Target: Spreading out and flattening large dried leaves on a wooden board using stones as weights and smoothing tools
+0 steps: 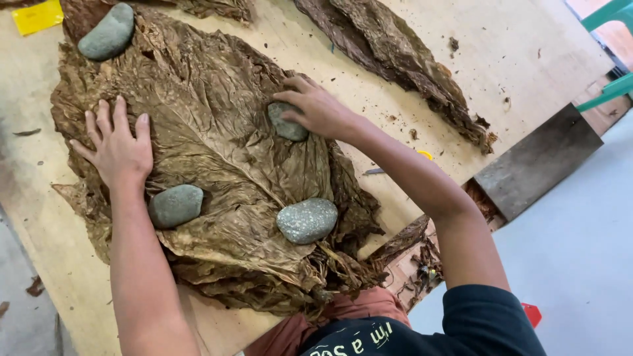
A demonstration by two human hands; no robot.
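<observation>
Surface: wooden board (395, 79) serving as the worktop, with grey floor seen at the right.
Right hand: right hand (316, 109) is laid over a grey stone (287, 125), the fingers curled around its top and closed on it.
Left hand: left hand (117, 148) is pressed flat, fingers spread and open, nothing gripped.
Leaves: stack of dried brown leaves (204, 165) is spread on the board under both hands.
Other stones: one stone (175, 206) is set just below the left hand, another (307, 220) nearer the body, a third (107, 31) at the far left corner.
Beyond: second leaf bundle (395, 56) is laid apart at the far side; yellow scrap (36, 16) at the top left.
</observation>
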